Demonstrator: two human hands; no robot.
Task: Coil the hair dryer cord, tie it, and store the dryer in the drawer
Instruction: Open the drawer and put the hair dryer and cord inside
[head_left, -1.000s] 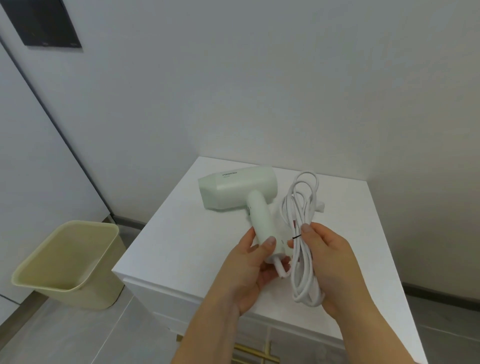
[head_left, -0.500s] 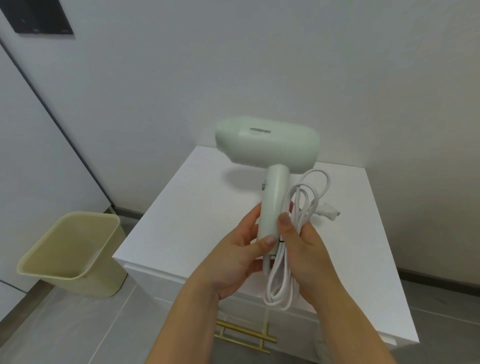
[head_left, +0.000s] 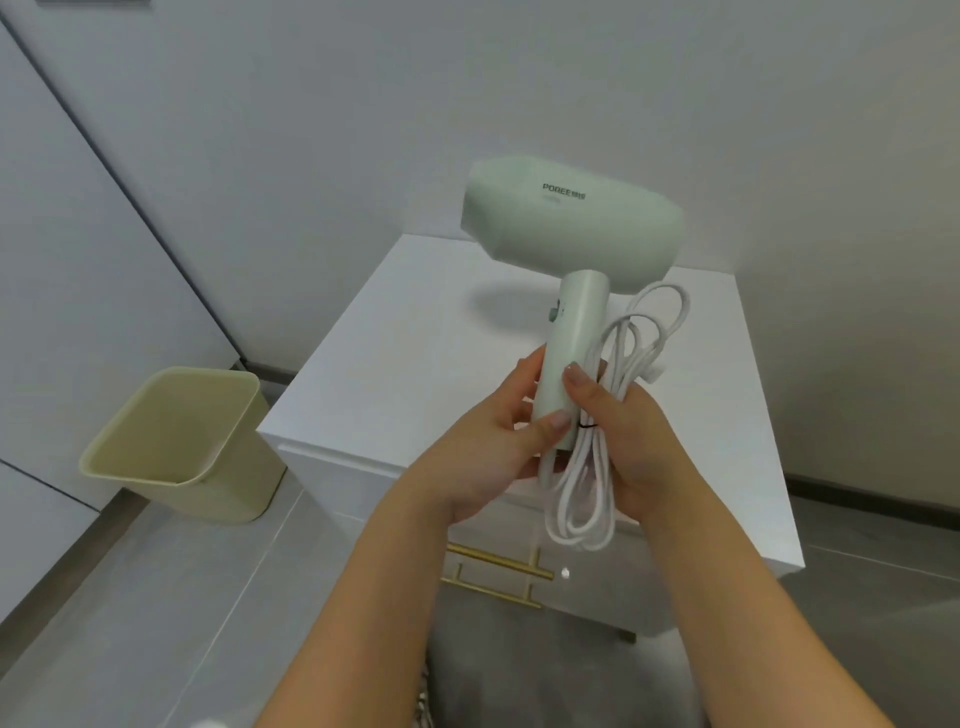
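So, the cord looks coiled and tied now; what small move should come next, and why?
Probably let the left hand release the pale green hair dryer and reach down to the gold bar handle, while the right hand holds dryer and white coiled cord together. A black tie already binds the coil, and the white drawer below looks closed.

A plain pale grey wall fills the far side, evenly lit. On the left stands a tall pale panel, set off by a dark seam. A white bench sits against the far wall, its glossy drawer front bearing a gold bar handle. A pale yellow bin stands on the grey tiled floor, just left of the bench. Dark skirting runs along the wall's foot on the right.
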